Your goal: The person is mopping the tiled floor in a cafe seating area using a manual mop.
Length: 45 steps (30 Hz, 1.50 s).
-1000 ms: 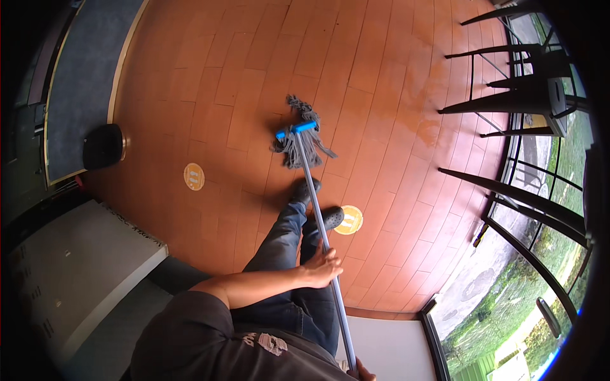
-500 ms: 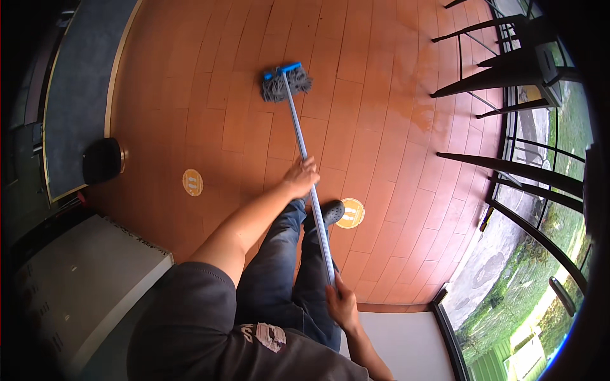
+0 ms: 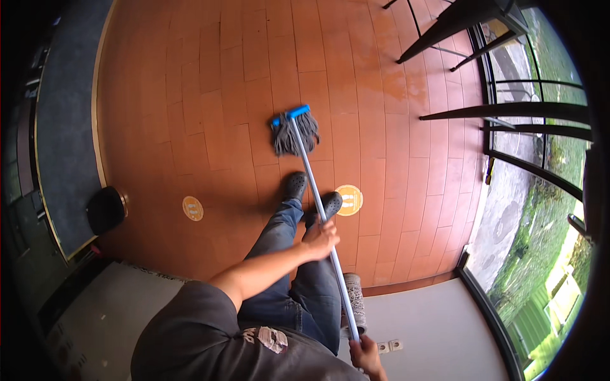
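Note:
A mop (image 3: 297, 134) with grey strands and a blue head lies against the orange-brown floor, just ahead of my feet. Its long pale handle runs back toward my body, tilted to the right. Around the middle of that handle, my left hand (image 3: 321, 240) is closed. Near the lower edge, my right hand (image 3: 366, 357) grips the handle's upper end. Dark clogs (image 3: 295, 185) cover my feet, the right one beside a round yellow floor sticker (image 3: 349, 200).
Black table or chair legs (image 3: 508, 113) stand at the right by the glass wall. A dark chair or stool part (image 3: 107, 211) juts out at the left. Behind me are a low white wall with sockets (image 3: 390, 346) and a patterned cylinder (image 3: 356, 298). Another round sticker (image 3: 192, 208) lies left.
The mop head has come back toward my feet, its strands trailing nearer. Both hands have moved back and right with the handle. My left foot now shows, and the view has shifted.

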### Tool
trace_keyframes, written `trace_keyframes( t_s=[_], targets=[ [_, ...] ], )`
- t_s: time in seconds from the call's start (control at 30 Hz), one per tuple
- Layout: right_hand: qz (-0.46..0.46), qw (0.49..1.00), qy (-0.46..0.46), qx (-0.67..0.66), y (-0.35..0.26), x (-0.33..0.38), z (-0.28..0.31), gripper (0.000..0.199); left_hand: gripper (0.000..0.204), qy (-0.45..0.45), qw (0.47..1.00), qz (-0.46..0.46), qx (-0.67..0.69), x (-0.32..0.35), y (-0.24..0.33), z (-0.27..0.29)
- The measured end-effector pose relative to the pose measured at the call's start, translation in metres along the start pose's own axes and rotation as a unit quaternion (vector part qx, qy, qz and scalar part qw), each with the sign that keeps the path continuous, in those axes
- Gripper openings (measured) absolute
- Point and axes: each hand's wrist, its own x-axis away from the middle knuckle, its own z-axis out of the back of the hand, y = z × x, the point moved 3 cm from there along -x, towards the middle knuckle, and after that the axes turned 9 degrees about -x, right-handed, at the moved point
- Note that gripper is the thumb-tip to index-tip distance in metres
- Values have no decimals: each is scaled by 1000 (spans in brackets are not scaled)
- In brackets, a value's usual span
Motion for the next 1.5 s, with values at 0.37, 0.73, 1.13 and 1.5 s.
trace_keyframes(
  t_s=[0.37,0.73,1.13,1.5],
  targets=[
    [74,963,-182,-184,-210,-229,-191,40,19,-161,931,150,-291,-78,-235,111],
    [-101,946,-88,-296,-29,-60,-131,33,17,-162,981,-96,-46,5,-38,2],
    [14,940,-88,-330,-129,-167,-143,33,7,-85,963,-85,-239,-121,-112,46],
    [-18,924,-31,-382,37,-89,-174,33,12,-227,943,-159,-185,-6,0,-32]
  ],
)
